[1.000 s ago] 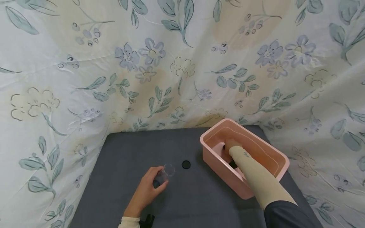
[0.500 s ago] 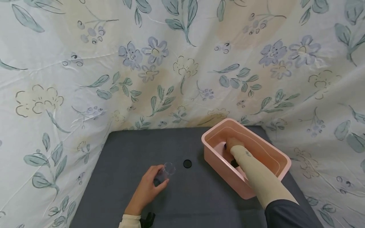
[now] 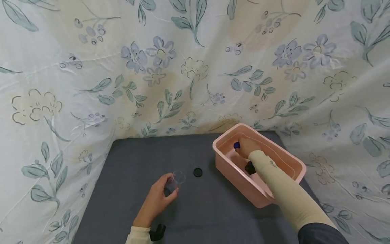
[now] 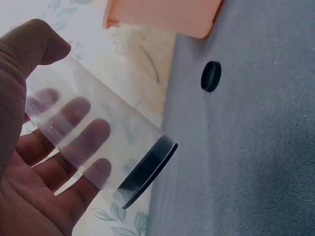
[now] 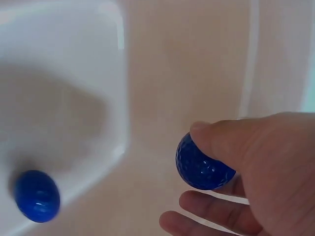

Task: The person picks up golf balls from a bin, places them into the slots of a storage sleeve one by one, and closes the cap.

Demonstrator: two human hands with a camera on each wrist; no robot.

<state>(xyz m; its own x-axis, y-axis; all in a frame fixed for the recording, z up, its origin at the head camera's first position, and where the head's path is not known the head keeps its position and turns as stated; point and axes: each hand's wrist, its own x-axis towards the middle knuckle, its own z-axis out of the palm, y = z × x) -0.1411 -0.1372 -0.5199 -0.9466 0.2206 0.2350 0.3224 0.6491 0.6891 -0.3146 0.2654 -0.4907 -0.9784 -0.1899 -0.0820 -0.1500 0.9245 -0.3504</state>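
My left hand grips a clear plastic tube with a black base, its thumb on one side and fingers on the other. In the left wrist view the tube is tilted, and no contents show through its wall. Inside the pink bin, my right hand pinches a blue dimpled golf ball between thumb and fingers. A second blue ball lies on the bin's floor, apart from the hand. Between the tube and the bin, a round black cap lies on the table.
The dark grey table ends at a flowered cloth that hangs behind and along the sides. The bin stands at an angle on the right of the table, with its raised rim around my right forearm.
My right hand has risen inside the bin, and the blue golf ball now shows clearly in its fingers. The left hand still holds the tube in about the same place.
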